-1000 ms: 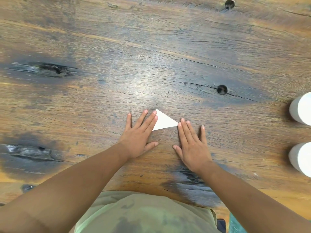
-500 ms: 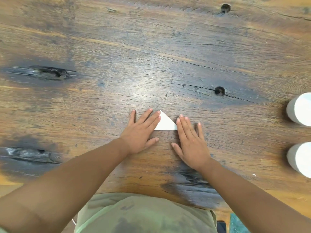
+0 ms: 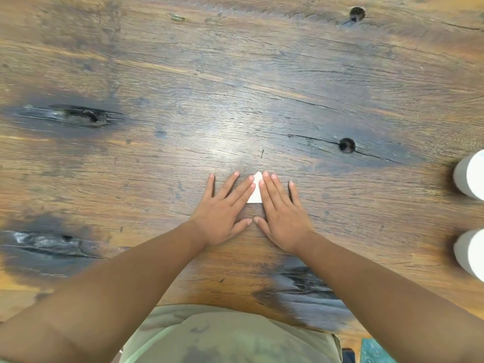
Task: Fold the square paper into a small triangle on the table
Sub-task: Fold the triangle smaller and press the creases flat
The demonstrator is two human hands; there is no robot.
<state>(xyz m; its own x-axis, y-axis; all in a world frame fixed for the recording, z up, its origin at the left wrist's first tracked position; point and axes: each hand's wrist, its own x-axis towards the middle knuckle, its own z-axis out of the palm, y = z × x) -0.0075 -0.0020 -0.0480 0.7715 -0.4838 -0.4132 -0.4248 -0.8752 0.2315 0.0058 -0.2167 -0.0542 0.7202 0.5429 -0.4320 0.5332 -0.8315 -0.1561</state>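
Head view: folded paper triangle (image 3: 256, 193) lies between flat, open left hand (image 3: 222, 213) and right hand (image 3: 282, 216), fingers overlapping its edges.

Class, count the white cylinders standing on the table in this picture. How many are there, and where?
2. The farther white cylinder and the nearer white cylinder both stand at the table's right edge, cropped by the frame. More may lie outside the view.
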